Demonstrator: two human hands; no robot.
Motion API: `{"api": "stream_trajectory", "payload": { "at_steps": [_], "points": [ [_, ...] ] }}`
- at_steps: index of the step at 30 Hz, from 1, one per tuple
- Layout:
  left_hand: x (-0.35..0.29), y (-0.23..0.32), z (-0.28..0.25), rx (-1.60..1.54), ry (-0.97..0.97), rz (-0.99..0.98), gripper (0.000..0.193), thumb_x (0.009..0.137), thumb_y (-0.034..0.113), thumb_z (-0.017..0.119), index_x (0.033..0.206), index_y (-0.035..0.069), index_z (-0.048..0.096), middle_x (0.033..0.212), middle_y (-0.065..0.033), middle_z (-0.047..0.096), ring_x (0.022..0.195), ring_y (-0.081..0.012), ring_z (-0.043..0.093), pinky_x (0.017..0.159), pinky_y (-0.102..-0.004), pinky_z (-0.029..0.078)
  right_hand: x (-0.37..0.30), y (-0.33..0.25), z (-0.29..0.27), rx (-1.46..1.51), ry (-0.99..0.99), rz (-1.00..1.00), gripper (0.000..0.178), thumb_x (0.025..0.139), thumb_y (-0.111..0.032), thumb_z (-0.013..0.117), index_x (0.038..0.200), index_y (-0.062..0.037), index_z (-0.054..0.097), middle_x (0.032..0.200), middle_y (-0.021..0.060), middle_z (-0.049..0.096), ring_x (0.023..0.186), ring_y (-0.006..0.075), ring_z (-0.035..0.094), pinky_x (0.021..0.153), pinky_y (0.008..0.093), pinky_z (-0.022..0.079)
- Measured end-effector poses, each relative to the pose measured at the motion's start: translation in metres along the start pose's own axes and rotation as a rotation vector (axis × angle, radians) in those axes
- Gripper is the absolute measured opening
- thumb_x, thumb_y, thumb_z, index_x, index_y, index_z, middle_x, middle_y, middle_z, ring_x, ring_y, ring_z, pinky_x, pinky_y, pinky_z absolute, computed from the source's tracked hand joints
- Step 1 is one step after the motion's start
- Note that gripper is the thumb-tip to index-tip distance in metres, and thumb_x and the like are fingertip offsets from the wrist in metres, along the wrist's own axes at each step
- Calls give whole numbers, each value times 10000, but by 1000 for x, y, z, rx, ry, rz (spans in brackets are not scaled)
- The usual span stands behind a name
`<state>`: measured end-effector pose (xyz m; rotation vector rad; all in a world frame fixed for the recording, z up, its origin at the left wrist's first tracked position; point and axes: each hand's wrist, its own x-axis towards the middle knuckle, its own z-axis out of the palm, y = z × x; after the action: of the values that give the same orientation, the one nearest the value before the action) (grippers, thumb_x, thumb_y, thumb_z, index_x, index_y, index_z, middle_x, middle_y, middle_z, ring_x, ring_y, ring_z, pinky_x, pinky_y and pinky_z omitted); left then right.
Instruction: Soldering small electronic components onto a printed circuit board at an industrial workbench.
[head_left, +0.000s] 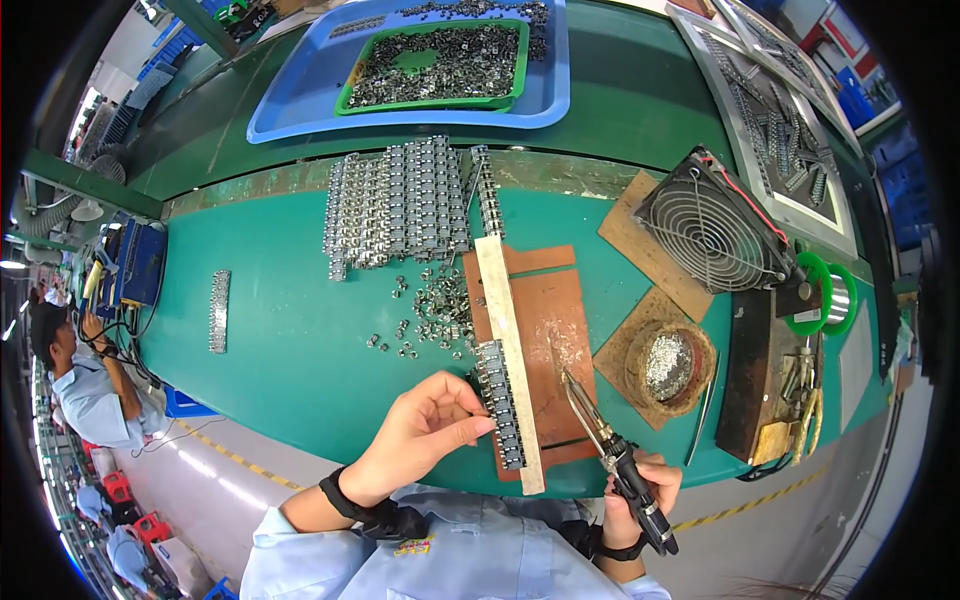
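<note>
My left hand (430, 430) has thumb and fingers pinched together at the left edge of a strip of small electronic parts (500, 405). What lies between the fingertips is hidden. The strip rests along a pale wooden bar (512, 365) on a reddish-brown board (550, 330). In my right hand (650, 490) is a soldering iron (625, 470) with a black handle. Its metal tip points up and left over the brown board, apart from the strip. Beyond my left hand lies a loose scatter of small metal parts (440, 305).
Rows of finished-looking strips (395, 205) lie behind the scatter; a single strip (219, 312) is at left. A green tray (520, 75) of metal parts sits in a blue tray (400, 126). On the right are a fan (705, 225), a round solder pot (668, 370) and a solder spool (840, 298).
</note>
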<state>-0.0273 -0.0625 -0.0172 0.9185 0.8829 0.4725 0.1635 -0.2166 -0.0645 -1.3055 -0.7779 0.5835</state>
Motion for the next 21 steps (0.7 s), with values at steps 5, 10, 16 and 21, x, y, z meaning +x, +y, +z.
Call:
{"api": "stream_trajectory", "payload": {
  "at_steps": [5, 10, 16, 21],
  "points": [
    [0, 0, -1, 9, -38, -26, 95, 817, 24, 576, 883, 10, 509, 820, -14, 569, 727, -72, 539, 648, -199, 438, 0, 0, -1, -9, -6, -18, 517, 652, -293, 760, 952, -49, 417, 738, 58, 473, 578, 103, 443, 497, 204, 359],
    [-1, 2, -4, 17, -30, -46, 83, 822, 44, 576, 877, 3, 529, 831, -17, 574, 728, -73, 540, 656, -201, 438, -2, -3, -5, 88, -50, 45, 465, 643, -160, 767, 953, -42, 441, 822, 82, 514, 748, 168, 501, 632, 268, 413],
    [1, 1, -6, -27, -55, -60, 97, 831, 57, 567, 900, -3, 534, 826, -16, 574, 726, -73, 538, 664, -199, 437, 1, -9, -3, 122, -28, 89, 463, 636, -165, 770, 943, -44, 446, 804, 76, 518, 731, 170, 505, 632, 280, 409],
    [1, 3, -7, -52, -64, -56, 103, 830, 63, 569, 901, -1, 534, 811, -13, 572, 721, -71, 539, 658, -197, 433, 3, -20, -7, 45, -96, 13, 459, 596, -159, 790, 915, -45, 480, 725, 71, 532, 660, 176, 514, 592, 289, 405]
  ]
}}
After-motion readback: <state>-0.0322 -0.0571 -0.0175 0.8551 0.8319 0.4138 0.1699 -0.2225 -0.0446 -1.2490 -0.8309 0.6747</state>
